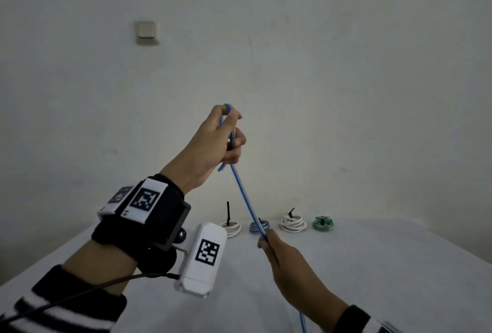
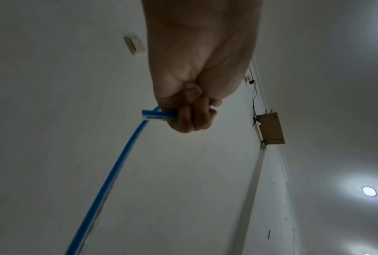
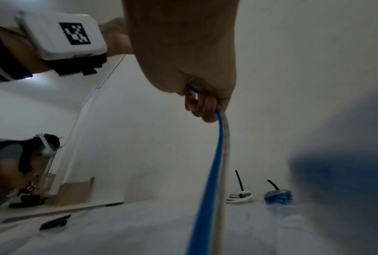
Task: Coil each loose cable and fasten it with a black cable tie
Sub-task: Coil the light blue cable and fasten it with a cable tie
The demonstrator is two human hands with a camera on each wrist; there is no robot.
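Observation:
A blue-and-white flat cable [image 1: 243,194] runs taut between my two hands above the white table [image 1: 386,266]. My left hand [image 1: 226,135] is raised high and grips a small loop of the cable wound round its fingers; the left wrist view shows the cable [image 2: 118,163] leaving the left hand [image 2: 188,117] past a short free end. Lower down, my right hand [image 1: 269,239] pinches the same cable, which trails off below the frame. In the right wrist view the cable [image 3: 212,172] passes through the right hand's curled fingers [image 3: 205,107].
At the table's back edge sit coiled cables, each with a black tie: a white coil [image 1: 231,227], a blue coil [image 1: 259,226], another white coil [image 1: 292,223] and a green coil [image 1: 323,223]. A light switch [image 1: 146,31] is on the wall. A person [image 3: 15,163] sits far left.

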